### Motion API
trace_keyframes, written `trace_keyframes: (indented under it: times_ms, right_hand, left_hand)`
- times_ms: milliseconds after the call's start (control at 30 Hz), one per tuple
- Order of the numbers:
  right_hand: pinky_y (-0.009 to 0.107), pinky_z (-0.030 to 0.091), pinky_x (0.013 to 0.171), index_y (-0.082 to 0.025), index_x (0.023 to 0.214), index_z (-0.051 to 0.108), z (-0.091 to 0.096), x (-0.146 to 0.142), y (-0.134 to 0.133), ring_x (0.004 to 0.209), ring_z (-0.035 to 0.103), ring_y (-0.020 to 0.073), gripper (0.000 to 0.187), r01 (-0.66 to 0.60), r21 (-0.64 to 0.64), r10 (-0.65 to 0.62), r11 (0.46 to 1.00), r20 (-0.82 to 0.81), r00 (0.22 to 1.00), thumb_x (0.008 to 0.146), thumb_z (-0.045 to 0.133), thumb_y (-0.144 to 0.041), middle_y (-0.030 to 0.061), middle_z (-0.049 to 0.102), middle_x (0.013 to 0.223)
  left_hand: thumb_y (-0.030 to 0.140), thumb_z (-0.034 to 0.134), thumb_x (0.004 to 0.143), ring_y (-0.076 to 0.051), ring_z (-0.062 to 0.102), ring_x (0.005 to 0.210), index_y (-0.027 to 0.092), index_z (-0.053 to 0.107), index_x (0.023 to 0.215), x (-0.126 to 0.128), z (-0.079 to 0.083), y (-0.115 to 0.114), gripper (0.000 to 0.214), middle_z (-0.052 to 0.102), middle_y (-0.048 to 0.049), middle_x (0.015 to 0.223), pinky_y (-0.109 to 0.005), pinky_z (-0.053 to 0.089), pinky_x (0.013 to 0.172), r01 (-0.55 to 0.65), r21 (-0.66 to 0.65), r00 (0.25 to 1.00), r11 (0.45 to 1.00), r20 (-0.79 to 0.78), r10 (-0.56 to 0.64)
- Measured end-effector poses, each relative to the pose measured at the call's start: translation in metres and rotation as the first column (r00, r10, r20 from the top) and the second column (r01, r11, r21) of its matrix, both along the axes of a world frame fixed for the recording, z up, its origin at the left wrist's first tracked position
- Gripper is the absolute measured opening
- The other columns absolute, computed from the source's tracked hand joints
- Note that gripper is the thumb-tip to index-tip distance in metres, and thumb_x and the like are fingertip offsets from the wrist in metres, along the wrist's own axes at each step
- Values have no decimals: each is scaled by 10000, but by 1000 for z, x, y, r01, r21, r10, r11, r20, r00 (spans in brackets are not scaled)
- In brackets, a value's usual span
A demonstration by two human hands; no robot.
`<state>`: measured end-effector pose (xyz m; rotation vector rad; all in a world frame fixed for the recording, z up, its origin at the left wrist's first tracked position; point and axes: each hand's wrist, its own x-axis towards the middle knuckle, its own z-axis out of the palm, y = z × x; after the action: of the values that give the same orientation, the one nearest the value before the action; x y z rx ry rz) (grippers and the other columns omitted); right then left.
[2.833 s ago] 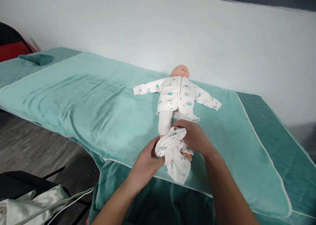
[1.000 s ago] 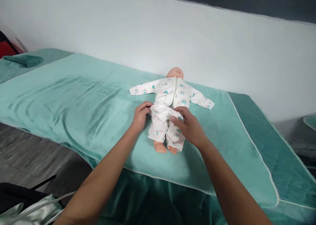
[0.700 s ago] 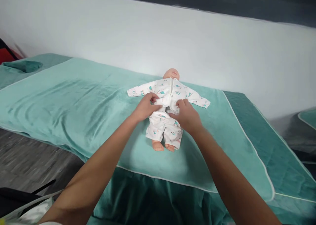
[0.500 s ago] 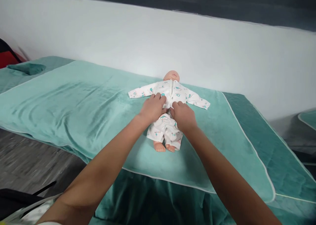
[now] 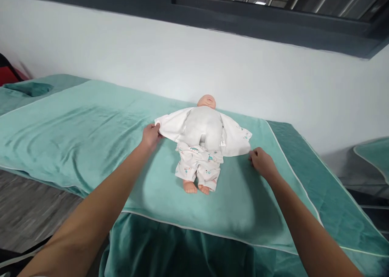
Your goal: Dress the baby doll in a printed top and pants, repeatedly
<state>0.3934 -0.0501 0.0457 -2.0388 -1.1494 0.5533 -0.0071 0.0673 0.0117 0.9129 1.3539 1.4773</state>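
Note:
A baby doll (image 5: 204, 127) lies on its back on a teal towel (image 5: 91, 127), head toward the wall. It wears printed white trousers (image 5: 199, 165). Its white printed jacket (image 5: 235, 137) is spread open to both sides, baring the plain white torso. My left hand (image 5: 151, 135) pinches the jacket's left flap at its corner. My right hand (image 5: 261, 163) holds the lower edge of the right flap, fingers curled on it. The doll's bare feet (image 5: 194, 186) point toward me.
The towel covers a bed draped in darker teal cloth (image 5: 343, 196), set against a white wall (image 5: 212, 62) under a dark window frame. A folded teal cloth (image 5: 28, 88) lies far left. Wood floor (image 5: 27, 204) shows at lower left.
Earlier the trousers were bunched at the doll's feet, then pulled up to the waist. Both hands moved to the jacket front and have now drawn its flaps apart, exposing the torso.

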Motion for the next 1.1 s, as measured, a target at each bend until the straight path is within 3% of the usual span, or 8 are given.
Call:
trace_keyframes:
  times_ms: [167,367,533,667,767,833,967,1100]
  right_hand:
    - [336,395,706,-235,752,516,9,-37,-13,696,532,196,174,-280,80,235,957,356,904,889,577,-322,19,586,713]
    - [333,482,784,-237,907,635,12,-100,-12,851,594,187,179,-735,203,707,647,200,678,948,580,-403,31,647,901]
    - [346,510,778,-238,959,601,-3,-100,-5,878,582,191,186,-697,256,669,670,199,716,919,628,-418,45,611,974]
    - [341,493,779,-231,879,567,5,-90,-4,889,558,194,165,-787,161,748,596,246,617,943,580,-383,50,593,972]
    - [324,451,754,-227,819,533,16,-83,-6,862,540,192,183,-869,9,825,495,308,474,953,553,-350,39,597,919]
    - [307,408,708,-228,807,520,19,-82,-4,795,526,181,200,-856,-61,815,513,348,464,969,518,-345,17,595,847]
    - [301,363,677,-234,836,517,17,-90,15,707,492,171,205,-698,90,603,710,433,670,978,469,-373,-7,550,762]
    - [309,364,679,-246,880,508,14,-108,42,667,476,176,152,-521,292,411,802,364,836,944,479,-380,-27,500,696]
  left_hand:
    - [288,593,888,-127,506,489,221,476,917,-18,-15,-14,138,538,37,679,-267,429,536,-101,-19,950,995,-299,91]
    - [272,565,858,-205,562,705,218,533,1058,-7,-19,-36,210,555,14,726,-317,425,691,-152,142,697,978,-687,208]
    - [229,524,877,-297,544,1157,188,635,1054,5,-15,-48,213,645,-132,1117,-448,412,1014,41,348,580,937,-771,261]
    - [334,547,915,-216,610,954,212,700,952,24,-4,-61,199,704,-60,986,-351,475,892,379,235,765,895,-624,-161]
    - [447,631,874,-174,576,790,208,723,956,31,13,-66,268,677,-32,907,-301,454,723,550,96,765,830,-459,-453]
    - [470,688,829,-175,564,816,215,737,932,32,27,-66,278,644,-29,913,-300,441,733,670,65,663,740,-501,-556]
    - [438,736,780,-231,548,983,243,732,871,42,58,-63,215,624,-35,936,-330,427,818,832,-23,360,554,-738,-571]
    - [372,708,777,-197,516,800,212,584,719,55,74,-56,210,569,-12,805,-318,372,677,823,-88,304,561,-766,-567]
